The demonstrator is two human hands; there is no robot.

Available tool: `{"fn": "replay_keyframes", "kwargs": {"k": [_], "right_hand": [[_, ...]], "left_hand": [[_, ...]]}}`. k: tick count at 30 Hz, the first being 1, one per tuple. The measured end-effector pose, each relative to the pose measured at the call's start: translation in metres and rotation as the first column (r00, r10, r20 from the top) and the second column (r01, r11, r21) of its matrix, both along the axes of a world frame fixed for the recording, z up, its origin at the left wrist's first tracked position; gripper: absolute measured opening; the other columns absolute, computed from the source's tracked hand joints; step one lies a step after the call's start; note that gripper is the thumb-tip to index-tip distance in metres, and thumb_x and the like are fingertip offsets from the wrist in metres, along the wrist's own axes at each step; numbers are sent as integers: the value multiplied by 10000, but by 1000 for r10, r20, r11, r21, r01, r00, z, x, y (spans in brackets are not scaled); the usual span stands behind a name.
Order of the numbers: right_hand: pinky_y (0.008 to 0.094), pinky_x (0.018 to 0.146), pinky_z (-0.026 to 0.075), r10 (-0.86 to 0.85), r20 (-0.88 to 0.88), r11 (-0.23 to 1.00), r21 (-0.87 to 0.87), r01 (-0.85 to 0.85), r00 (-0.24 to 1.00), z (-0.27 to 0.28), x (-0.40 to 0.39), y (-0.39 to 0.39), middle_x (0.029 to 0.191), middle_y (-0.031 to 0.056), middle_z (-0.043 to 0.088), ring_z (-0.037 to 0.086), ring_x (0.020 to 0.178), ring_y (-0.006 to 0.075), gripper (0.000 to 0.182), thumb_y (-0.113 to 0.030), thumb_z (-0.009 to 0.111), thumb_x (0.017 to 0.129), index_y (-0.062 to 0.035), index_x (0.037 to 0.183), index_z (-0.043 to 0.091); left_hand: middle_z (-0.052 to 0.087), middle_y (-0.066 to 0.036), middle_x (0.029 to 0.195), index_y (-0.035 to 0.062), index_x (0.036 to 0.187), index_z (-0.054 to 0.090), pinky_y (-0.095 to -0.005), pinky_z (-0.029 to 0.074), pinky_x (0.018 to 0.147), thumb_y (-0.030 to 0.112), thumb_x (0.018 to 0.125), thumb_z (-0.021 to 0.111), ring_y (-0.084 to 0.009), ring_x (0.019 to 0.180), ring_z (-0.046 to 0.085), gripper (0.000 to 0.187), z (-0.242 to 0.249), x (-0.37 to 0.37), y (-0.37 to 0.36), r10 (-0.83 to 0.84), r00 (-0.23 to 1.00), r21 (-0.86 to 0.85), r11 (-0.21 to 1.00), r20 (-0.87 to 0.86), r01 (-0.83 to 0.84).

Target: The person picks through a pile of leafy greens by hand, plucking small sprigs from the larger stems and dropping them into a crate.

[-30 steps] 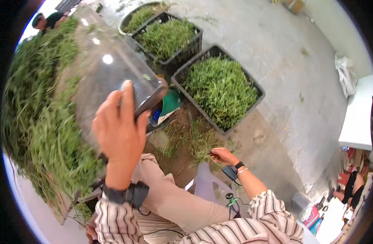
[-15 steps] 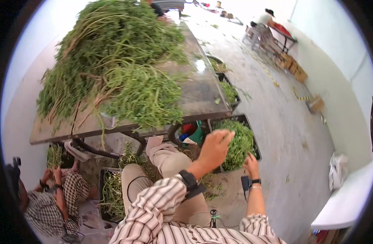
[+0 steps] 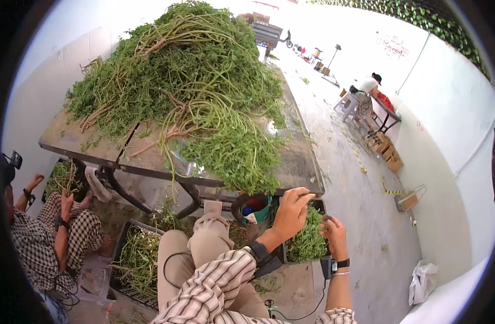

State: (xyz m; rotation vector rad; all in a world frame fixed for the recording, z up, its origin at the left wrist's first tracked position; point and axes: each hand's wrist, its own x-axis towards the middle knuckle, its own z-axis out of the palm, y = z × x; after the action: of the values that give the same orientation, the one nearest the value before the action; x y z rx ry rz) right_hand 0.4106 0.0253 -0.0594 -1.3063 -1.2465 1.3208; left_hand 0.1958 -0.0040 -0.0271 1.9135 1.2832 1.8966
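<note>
My left hand [image 3: 292,214] is over the crate by the table's near corner, its fingers stretched toward the right and nothing visible in them. Just to the right, my right hand [image 3: 333,233] is raised with its fingers apart and loosely bent; no held thing shows. The hands do not touch. Below and between them, cut green leaves [image 3: 308,240] fill a black crate [image 3: 324,206]. A large heap of leafy stems [image 3: 188,70] covers much of the table [image 3: 304,173], with a smaller bunch [image 3: 234,151] near its front edge.
At the left, a seated person [image 3: 45,237] in checked clothes handles stems above another crate. A black crate with stems [image 3: 136,264] stands beside my knees. Farther back, a person [image 3: 366,89] bends over a small table. Cartons [image 3: 388,152] and a white bag [image 3: 422,282] lie along the right wall.
The view has tilted up and shifted, so the table and crates appear lower. My hands remain above the leaf crate, and my right hand's fingers are raised. The seated person's hands have moved apart.
</note>
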Motion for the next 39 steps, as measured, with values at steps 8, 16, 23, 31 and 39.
{"fn": "replay_keyframes", "kwargs": {"k": [8,16,23,31,39], "right_hand": [[250,613,489,255,210,954,107,-281,944,105,-112,74,965,65,622,594,783,125,276,-132,526,861,27,1078,589],[253,579,455,428,412,851,115,-512,804,131,-227,176,850,35,608,554,717,102,248,-178,571,838,-8,1009,629],[311,654,467,425,724,786,3,-618,544,101,-280,213,827,93,643,577,749,180,354,-235,663,747,39,970,643],[250,447,351,378,621,840,83,-537,687,146,-265,223,668,17,598,451,525,86,186,-153,644,754,-16,880,656],[209,395,270,346,542,883,89,-462,766,189,-230,194,646,-26,545,377,491,30,104,-162,604,800,-58,796,610]], "left_hand": [[541,-121,1037,27,974,615,-376,460,778,-113,690,541,-301,936,538,325,-10,-60,-1,93,989,15,995,112,-96],[536,-112,989,11,931,638,-331,471,681,-125,760,512,-259,848,561,253,8,-72,-3,22,963,70,997,269,-42],[531,-112,992,8,920,634,-308,461,657,-145,749,510,-234,823,562,261,7,-81,-2,69,939,16,997,337,-79],[547,-92,961,9,864,636,-318,454,691,-137,695,507,-266,850,545,257,7,-90,4,207,879,-60,978,429,-201],[491,-86,1052,-21,972,595,-278,476,678,-125,805,446,-173,853,570,247,-2,-93,7,153,875,-75,988,459,-134]]}}
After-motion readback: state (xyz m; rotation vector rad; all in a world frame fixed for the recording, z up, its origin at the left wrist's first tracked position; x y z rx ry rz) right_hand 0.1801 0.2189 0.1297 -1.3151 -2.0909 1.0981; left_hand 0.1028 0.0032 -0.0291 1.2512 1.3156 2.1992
